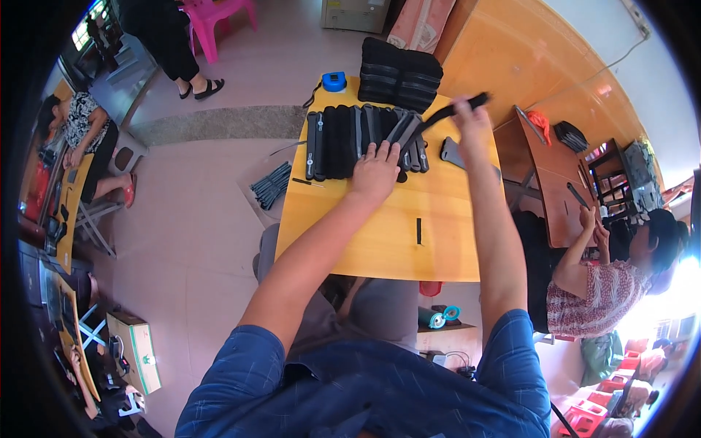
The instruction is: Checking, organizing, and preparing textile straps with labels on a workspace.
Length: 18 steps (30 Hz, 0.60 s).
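laying left hand (376, 175) with fingers apart on lined-up black and grey straps (337, 142); clamping a dark, curved strap (439, 115), seemingly fabric, in blurred right hand (472, 123).

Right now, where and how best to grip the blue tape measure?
Likely across the tape measure, from above-left: compact body at the far-left corner of the table, black stack to its right, strip row on its near side.
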Tool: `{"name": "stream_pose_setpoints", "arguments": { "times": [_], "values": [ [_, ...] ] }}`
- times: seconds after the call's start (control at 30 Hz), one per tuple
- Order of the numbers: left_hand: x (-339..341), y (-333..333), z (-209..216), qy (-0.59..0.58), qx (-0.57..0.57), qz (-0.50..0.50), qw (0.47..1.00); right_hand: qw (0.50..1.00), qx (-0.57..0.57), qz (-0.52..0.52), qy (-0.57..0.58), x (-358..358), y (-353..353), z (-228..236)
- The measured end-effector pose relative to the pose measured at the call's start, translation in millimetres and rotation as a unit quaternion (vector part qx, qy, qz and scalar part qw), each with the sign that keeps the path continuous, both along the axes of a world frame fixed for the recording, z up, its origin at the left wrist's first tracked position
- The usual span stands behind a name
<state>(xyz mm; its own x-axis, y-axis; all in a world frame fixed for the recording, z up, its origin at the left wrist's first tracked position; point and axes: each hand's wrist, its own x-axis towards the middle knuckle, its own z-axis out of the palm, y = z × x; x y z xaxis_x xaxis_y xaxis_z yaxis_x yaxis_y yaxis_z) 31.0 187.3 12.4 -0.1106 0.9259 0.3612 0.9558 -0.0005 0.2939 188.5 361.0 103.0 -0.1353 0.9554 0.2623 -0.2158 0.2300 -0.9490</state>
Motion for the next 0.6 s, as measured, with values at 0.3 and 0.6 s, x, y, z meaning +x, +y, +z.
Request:
{"name": "stream_pose_setpoints", "arguments": {
  "times": [0.3,0.6],
  "values": [
    [4,-10,25,-0.020,0.027,0.032,0.999,0.990,0.010,0.025,0.139,58,-55,110],
    [26,-167,46,-0.625,0.046,-0.082,0.775,0.938,-0.181,0.107,0.275,75,-216,-61]
  ]
}}
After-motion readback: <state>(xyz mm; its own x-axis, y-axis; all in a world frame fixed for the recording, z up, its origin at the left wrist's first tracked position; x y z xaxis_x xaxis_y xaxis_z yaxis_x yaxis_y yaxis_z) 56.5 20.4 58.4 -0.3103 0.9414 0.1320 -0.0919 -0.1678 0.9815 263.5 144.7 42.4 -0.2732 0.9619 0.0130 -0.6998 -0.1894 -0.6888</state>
